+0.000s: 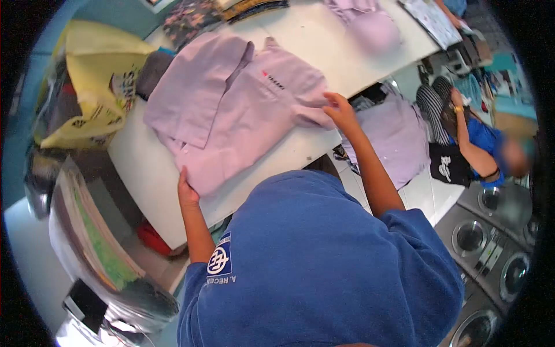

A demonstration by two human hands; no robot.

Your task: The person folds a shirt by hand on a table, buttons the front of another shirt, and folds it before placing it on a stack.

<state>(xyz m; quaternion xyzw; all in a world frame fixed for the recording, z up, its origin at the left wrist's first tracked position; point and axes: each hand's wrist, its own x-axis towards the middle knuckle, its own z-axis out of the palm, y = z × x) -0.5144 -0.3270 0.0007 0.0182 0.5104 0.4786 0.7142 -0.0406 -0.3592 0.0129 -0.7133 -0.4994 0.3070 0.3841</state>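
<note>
A pale lilac shirt (231, 110) with a small red and black logo lies spread on the white table (139, 173), one side folded over. My left hand (186, 191) rests on the shirt's lower edge near the table's front. My right hand (340, 110) pinches the shirt's sleeve end at the table's right edge. My blue top fills the bottom of the view.
A yellow bag (98, 87) stands at the table's left end. More lilac cloth (370, 23) lies farther along the table, and another lilac garment (399, 139) lies below its right edge. A person in blue (480, 144) sits at the right near washing machines (485, 243).
</note>
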